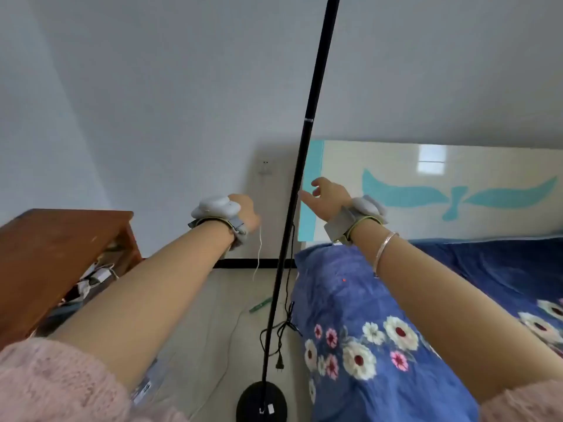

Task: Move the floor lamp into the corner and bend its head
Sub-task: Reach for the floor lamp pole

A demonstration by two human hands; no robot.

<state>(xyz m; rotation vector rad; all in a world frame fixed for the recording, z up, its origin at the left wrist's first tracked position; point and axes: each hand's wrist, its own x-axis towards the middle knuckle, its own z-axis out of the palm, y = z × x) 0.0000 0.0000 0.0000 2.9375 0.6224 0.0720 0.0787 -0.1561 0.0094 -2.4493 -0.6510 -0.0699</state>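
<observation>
Lamp pole (292, 208) stood tall btwn both hands. Right hand (327, 194) open, nearly touching it. Left hand (243, 213) farther off; grip hidden, can't tell.

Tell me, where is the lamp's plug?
In the head view, the plug lies unplugged on the floor at bottom centre, right of the lamp pole, left of the bed, above the round base.
</observation>
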